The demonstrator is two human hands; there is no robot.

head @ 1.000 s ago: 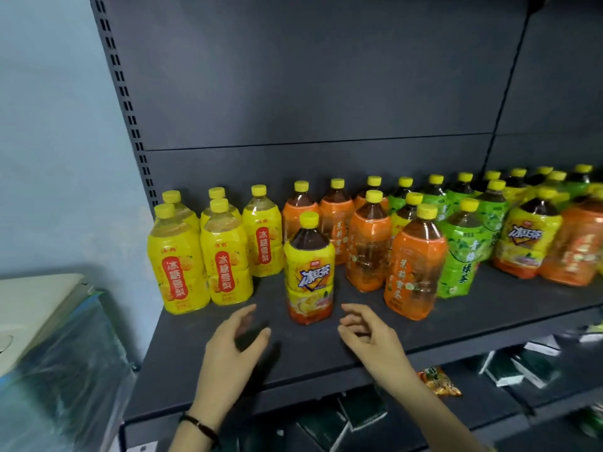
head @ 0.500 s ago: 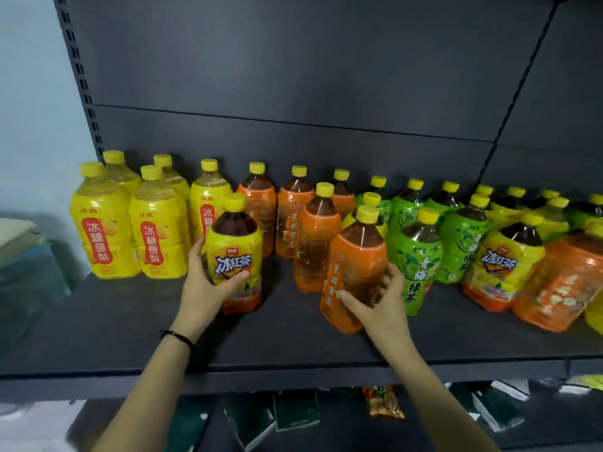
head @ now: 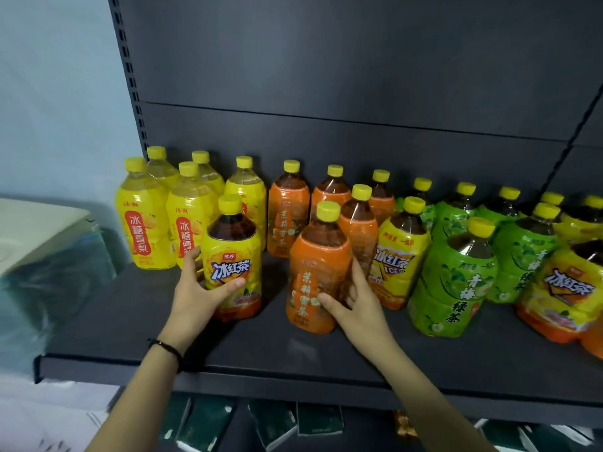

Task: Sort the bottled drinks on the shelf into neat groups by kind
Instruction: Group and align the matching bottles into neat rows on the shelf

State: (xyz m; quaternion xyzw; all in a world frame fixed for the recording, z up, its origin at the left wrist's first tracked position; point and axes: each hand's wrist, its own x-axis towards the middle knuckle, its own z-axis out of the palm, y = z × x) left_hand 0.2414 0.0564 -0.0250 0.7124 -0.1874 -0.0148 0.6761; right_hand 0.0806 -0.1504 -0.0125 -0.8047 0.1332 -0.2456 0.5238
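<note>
- Left grip (head: pixel 195 290): fingers and thumb curl round the belly of the iced-tea bottle (head: pixel 233 265), thumb laid across the front label.
- Right grip (head: pixel 359 305): wrapped round the lower right side of the orange bottle (head: pixel 318 272), thumb on the label.
- Both bottles stand near the front of the shelf (head: pixel 261 357), ahead of the rows. The iced-tea one is just before the yellow pear drinks (head: pixel 143 230), the orange one before the orange row (head: pixel 288 210).
- Both are upright: long axis vertical, yellow caps up, labels facing the shelf's front edge.
- Step, as I read it: two front bottles taken up for regrouping.
- The iced-tea bottle looks misplaced. A second iced-tea bottle (head: pixel 396 259) sits between the orange row and the green-tea bottles (head: pixel 456 282).
- Next move likely calls for carrying the iced tea rightward, upright and clear of neighbouring caps, and pushing the orange bottle back among its kind.
</note>
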